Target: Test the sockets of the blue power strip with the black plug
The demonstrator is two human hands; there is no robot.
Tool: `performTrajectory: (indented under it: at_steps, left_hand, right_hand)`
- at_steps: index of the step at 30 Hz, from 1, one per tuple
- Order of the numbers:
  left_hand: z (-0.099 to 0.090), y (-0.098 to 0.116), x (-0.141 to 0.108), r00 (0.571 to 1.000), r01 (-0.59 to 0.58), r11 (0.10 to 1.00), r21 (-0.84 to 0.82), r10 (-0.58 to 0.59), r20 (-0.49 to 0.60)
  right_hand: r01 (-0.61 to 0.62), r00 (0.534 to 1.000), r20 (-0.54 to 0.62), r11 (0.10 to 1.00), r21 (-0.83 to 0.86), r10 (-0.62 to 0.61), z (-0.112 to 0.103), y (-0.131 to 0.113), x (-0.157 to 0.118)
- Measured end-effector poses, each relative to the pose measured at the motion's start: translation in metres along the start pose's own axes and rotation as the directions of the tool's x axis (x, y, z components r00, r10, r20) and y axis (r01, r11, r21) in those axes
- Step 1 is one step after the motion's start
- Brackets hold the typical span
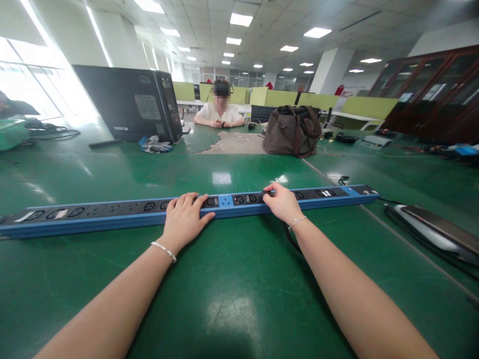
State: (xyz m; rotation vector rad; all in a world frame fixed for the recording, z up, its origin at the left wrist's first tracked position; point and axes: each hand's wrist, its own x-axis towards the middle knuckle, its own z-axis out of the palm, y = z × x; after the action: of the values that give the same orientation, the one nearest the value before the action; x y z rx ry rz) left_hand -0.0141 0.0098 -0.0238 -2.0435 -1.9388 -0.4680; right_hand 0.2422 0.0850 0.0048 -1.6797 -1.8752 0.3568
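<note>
A long blue power strip [112,225] with a black socket face lies across the green table. My left hand [184,219] rests on it left of the blue socket [225,200], fingers spread over the top and thumb at the near edge. Right of that socket, my right hand [281,202] has its fingers closed round a black plug [266,195] at the strip's face. Whether the plug sits fully in a socket cannot be told. A black cable [290,238] hangs from beneath this hand and runs behind the wrist.
Beyond the strip stand a black computer case [130,104], gloves [155,144] and a brown bag [290,132]. A person [220,112] sits at the far edge. At the right lies a long brown and white device [437,232] with cables.
</note>
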Motion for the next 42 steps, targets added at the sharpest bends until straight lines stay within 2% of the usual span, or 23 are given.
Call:
performTrajectory:
  at_steps: [4, 7, 9, 11, 12, 15, 20, 24, 29, 34, 38, 42]
  left_hand:
    - [0.000, 0.000, 0.000, 1.000, 0.000, 1.000, -0.003, 0.000, 0.008]
    - [0.000, 0.000, 0.001, 1.000, 0.008, 1.000, -0.004, -0.008, 0.003]
    - [0.001, 0.000, 0.001, 1.000, 0.009, 1.000, -0.004, -0.009, -0.002]
    - [0.001, 0.000, 0.001, 1.000, 0.009, 1.000, -0.003, -0.009, 0.002]
    - [0.000, 0.000, 0.001, 1.000, 0.009, 1.000, -0.002, -0.009, 0.005]
    - [-0.001, 0.001, 0.001, 1.000, 0.008, 1.000, 0.000, -0.008, 0.009]
    - [-0.001, 0.001, 0.001, 1.000, 0.012, 1.000, 0.001, -0.012, 0.011]
    - [0.000, 0.001, 0.001, 1.000, 0.000, 1.000, -0.004, 0.000, 0.001]
    - [0.000, 0.000, 0.001, 1.000, -0.003, 1.000, -0.014, 0.003, -0.008]
    - [-0.001, 0.002, -0.001, 1.000, 0.007, 0.999, -0.035, -0.007, -0.022]
    - [-0.002, 0.003, -0.001, 0.999, 0.008, 0.999, -0.054, -0.010, -0.035]
    - [0.000, 0.002, -0.001, 0.998, 0.001, 0.998, -0.067, -0.004, -0.055]
  right_hand:
    - [0.007, 1.000, -0.020, 1.000, -0.007, -0.007, 0.004, 0.000, -0.002]
    - [0.031, 0.997, -0.065, 0.999, 0.024, -0.029, -0.005, -0.005, -0.005]
    - [0.096, 0.979, -0.189, 0.993, 0.075, -0.080, -0.021, -0.010, -0.004]
    - [0.137, 0.922, -0.379, 0.983, 0.122, -0.081, -0.040, -0.015, -0.003]
    - [0.127, 0.916, -0.397, 0.982, 0.139, -0.062, -0.048, -0.016, -0.002]
    - [0.078, 0.948, -0.318, 0.979, 0.187, -0.015, -0.060, -0.017, -0.002]
    - [0.038, 0.989, -0.146, 0.958, 0.283, 0.004, -0.045, -0.016, -0.004]
    - [0.034, 0.998, -0.055, 0.964, 0.263, -0.021, -0.032, -0.018, -0.006]
    - [0.092, 0.995, 0.030, 0.973, 0.211, -0.100, -0.017, -0.026, -0.016]
    - [0.116, 0.989, 0.069, 0.971, 0.208, -0.133, -0.002, -0.037, -0.022]
    - [0.055, 0.995, 0.071, 0.962, 0.267, -0.076, 0.014, -0.044, -0.016]
    - [-0.105, 0.991, 0.112, 0.942, 0.320, 0.073, 0.022, -0.054, -0.014]
